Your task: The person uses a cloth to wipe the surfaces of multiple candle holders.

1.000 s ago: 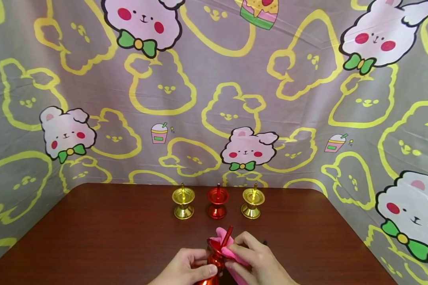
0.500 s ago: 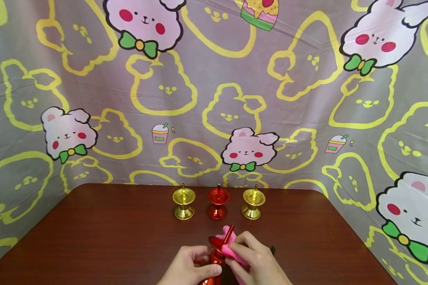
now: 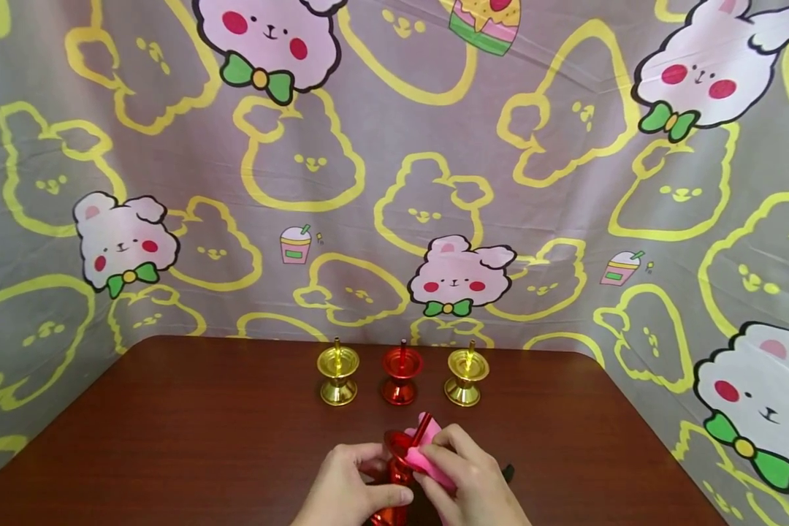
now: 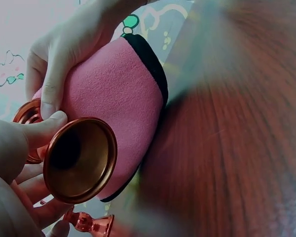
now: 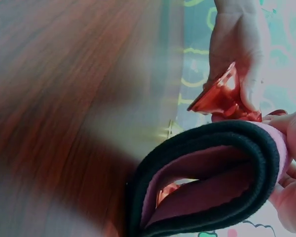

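Observation:
My left hand [image 3: 348,486] grips a shiny red candle holder [image 3: 399,471] low on its stem, near the front of the table. Its dish and upright spike lean to the right. In the left wrist view, the hollow underside of the base [image 4: 81,158] faces the camera. A pink cloth [image 4: 113,89] with a dark border is pinched in my right hand [image 3: 470,475] and pressed to the dish beside the spike. Seen from the right wrist, the cloth's dark border [image 5: 153,153] hangs in a loop, partly hiding the holder.
Behind the hands stand a gold candle holder [image 3: 338,374], a red candle holder [image 3: 402,374] and another gold candle holder [image 3: 466,375] in a row. The brown wooden table [image 3: 191,431] ends at a grey curtain [image 3: 361,131] with cartoon rabbits.
The cloth has shifted right around the spike, and its dark edge shows more beyond my right hand. My left hand has moved slightly right with the candle holder. The back row stays put.

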`<control>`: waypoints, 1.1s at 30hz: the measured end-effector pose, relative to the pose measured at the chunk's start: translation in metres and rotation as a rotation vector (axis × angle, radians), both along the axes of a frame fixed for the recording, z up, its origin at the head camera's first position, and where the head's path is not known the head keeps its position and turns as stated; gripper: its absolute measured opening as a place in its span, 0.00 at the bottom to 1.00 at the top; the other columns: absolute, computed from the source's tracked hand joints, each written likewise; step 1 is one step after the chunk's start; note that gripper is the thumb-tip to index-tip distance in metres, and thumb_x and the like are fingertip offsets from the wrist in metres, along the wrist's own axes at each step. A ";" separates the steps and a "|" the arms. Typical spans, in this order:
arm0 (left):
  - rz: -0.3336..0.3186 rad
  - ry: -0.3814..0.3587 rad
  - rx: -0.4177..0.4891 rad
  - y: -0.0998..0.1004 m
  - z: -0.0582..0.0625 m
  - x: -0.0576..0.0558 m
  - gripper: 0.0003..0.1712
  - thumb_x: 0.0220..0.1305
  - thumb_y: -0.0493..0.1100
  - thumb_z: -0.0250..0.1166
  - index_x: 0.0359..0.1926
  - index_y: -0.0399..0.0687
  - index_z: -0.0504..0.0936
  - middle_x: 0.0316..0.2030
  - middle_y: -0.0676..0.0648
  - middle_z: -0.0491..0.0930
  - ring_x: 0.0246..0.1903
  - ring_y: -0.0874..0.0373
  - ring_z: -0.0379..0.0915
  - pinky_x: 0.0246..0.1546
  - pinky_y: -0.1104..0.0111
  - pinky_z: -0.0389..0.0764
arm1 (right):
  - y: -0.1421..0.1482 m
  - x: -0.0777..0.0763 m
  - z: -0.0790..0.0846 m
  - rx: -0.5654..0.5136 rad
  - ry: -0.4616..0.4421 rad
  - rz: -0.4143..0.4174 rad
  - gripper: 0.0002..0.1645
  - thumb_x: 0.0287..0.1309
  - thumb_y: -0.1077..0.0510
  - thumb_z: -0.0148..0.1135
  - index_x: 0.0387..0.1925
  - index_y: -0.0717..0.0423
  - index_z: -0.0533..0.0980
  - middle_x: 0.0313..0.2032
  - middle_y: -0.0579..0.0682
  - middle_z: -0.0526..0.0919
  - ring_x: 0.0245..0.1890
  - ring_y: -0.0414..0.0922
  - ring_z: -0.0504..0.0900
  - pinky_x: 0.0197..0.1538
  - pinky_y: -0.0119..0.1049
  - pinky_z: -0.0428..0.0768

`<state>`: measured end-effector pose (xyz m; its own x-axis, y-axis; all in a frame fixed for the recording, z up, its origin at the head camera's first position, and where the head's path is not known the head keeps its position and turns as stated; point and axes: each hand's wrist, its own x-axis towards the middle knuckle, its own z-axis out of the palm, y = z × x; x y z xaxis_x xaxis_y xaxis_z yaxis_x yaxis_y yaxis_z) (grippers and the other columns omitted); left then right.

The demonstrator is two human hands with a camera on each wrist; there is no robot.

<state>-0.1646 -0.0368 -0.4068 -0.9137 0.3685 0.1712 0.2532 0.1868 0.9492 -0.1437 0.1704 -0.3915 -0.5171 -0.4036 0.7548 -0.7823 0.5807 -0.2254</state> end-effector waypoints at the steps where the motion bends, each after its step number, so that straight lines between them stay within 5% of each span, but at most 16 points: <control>1: 0.003 0.004 -0.006 0.000 0.000 -0.001 0.18 0.48 0.38 0.81 0.42 0.47 0.88 0.29 0.55 0.85 0.30 0.62 0.80 0.32 0.70 0.79 | 0.000 0.000 0.000 -0.004 -0.002 -0.002 0.21 0.38 0.67 0.82 0.38 0.52 0.84 0.38 0.39 0.72 0.32 0.33 0.74 0.34 0.16 0.71; 5: -0.022 0.027 0.004 -0.004 0.001 -0.005 0.17 0.49 0.39 0.80 0.41 0.46 0.86 0.30 0.54 0.83 0.32 0.62 0.78 0.33 0.70 0.80 | 0.001 -0.004 0.000 -0.019 0.005 0.040 0.21 0.42 0.68 0.79 0.41 0.52 0.84 0.39 0.40 0.72 0.33 0.33 0.74 0.35 0.17 0.72; 7: -0.064 0.011 0.034 -0.008 0.002 -0.008 0.17 0.52 0.40 0.79 0.43 0.43 0.85 0.31 0.52 0.82 0.33 0.62 0.78 0.35 0.70 0.81 | 0.001 -0.007 0.001 -0.018 0.013 0.070 0.14 0.54 0.64 0.75 0.42 0.52 0.84 0.40 0.40 0.73 0.34 0.34 0.75 0.36 0.18 0.73; 9: -0.131 -0.013 0.073 -0.012 0.002 -0.011 0.16 0.57 0.40 0.76 0.45 0.40 0.85 0.33 0.49 0.82 0.34 0.61 0.78 0.37 0.70 0.80 | 0.002 -0.010 0.002 -0.017 0.039 0.109 0.07 0.63 0.59 0.68 0.43 0.53 0.83 0.41 0.42 0.74 0.34 0.34 0.76 0.37 0.19 0.74; 12: -0.248 -0.048 0.125 -0.019 0.002 -0.016 0.14 0.68 0.42 0.67 0.48 0.35 0.83 0.35 0.48 0.84 0.35 0.62 0.79 0.38 0.72 0.80 | 0.004 -0.014 0.004 -0.022 0.097 0.154 0.12 0.71 0.53 0.59 0.44 0.55 0.83 0.41 0.45 0.75 0.34 0.35 0.76 0.38 0.19 0.75; 17: -0.468 -0.115 0.190 -0.025 0.003 -0.024 0.21 0.79 0.44 0.52 0.51 0.27 0.79 0.38 0.41 0.86 0.37 0.64 0.80 0.41 0.72 0.80 | 0.006 -0.020 0.007 -0.039 0.163 0.197 0.12 0.71 0.55 0.59 0.45 0.58 0.83 0.40 0.47 0.75 0.34 0.37 0.76 0.37 0.20 0.75; 21: -0.595 -0.182 0.266 -0.024 0.002 -0.025 0.23 0.80 0.43 0.48 0.57 0.24 0.75 0.45 0.30 0.83 0.42 0.61 0.83 0.43 0.70 0.81 | 0.010 -0.020 0.007 -0.027 0.105 0.200 0.12 0.70 0.54 0.60 0.47 0.56 0.82 0.41 0.46 0.75 0.34 0.36 0.76 0.38 0.19 0.74; 33: -0.510 -0.146 0.324 -0.019 0.003 -0.023 0.20 0.76 0.38 0.55 0.56 0.19 0.75 0.46 0.26 0.81 0.43 0.61 0.82 0.46 0.69 0.81 | 0.010 -0.018 0.009 -0.009 0.022 0.206 0.15 0.68 0.51 0.63 0.47 0.56 0.83 0.42 0.44 0.74 0.36 0.36 0.77 0.40 0.19 0.75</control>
